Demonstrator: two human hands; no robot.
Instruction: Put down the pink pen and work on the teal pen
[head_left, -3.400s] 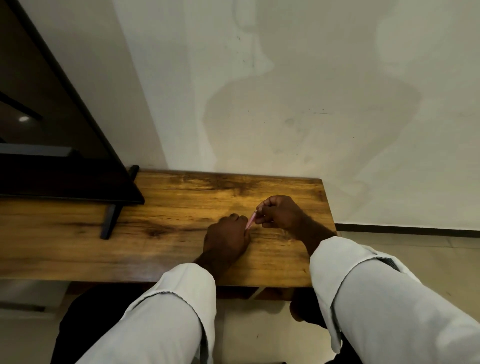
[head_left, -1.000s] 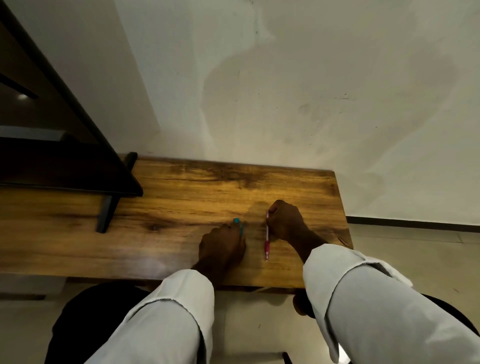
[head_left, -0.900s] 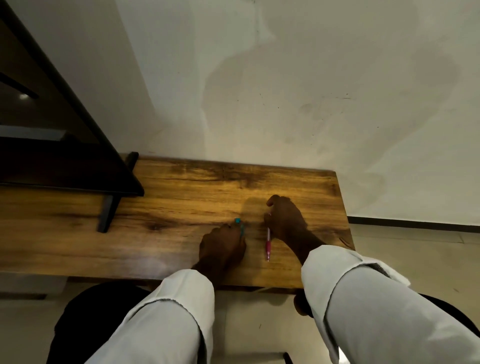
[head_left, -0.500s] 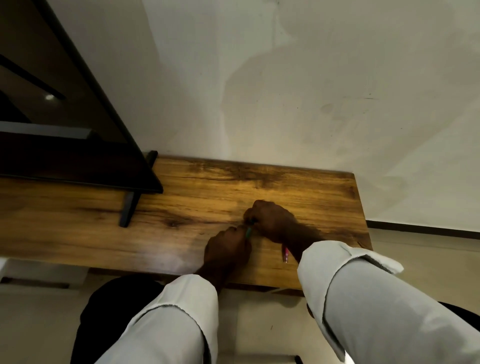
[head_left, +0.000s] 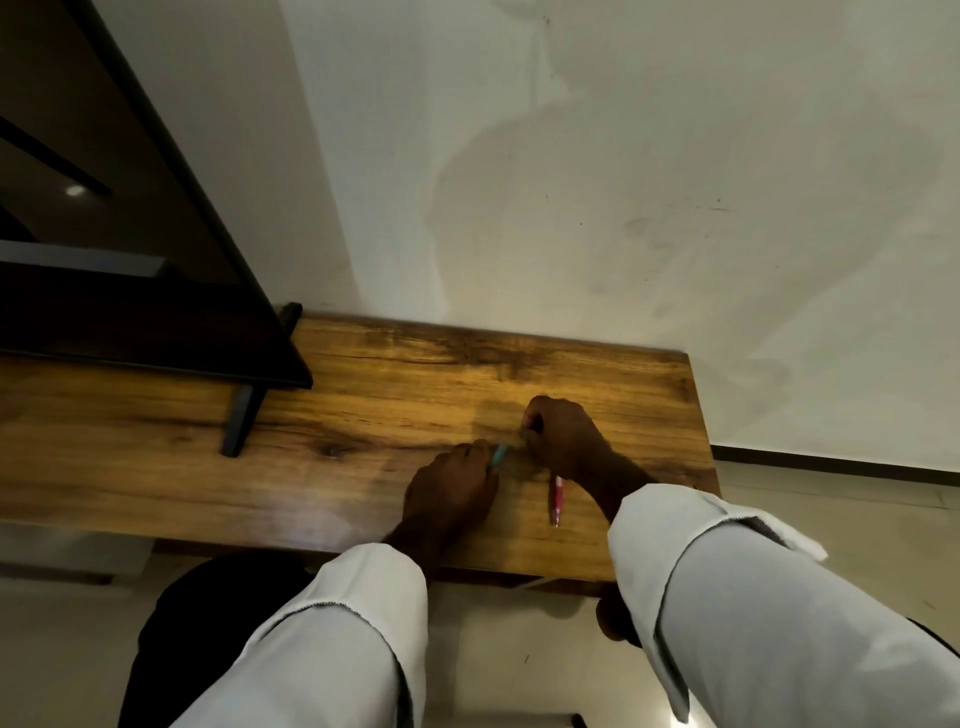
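since a second ago the right hand (head_left: 563, 439) has left the pink pen (head_left: 556, 499) and crossed to the teal pen (head_left: 500, 455). head view: the left hand (head_left: 452, 491) grips the teal pen, fingers curled round it. the right hand's fingers curl at its tip; whether they pinch it i cannot tell. the pink pen lies on the wooden table (head_left: 363, 415), just right of the teal pen, beneath the right wrist. a dark screen (head_left: 130, 270) stands far left of it.

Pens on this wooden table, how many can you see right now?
2. A teal pen is gripped in the left hand, its tip toward the right hand. A pink pen lies on the table, partly under the right wrist. The hands may hide more.
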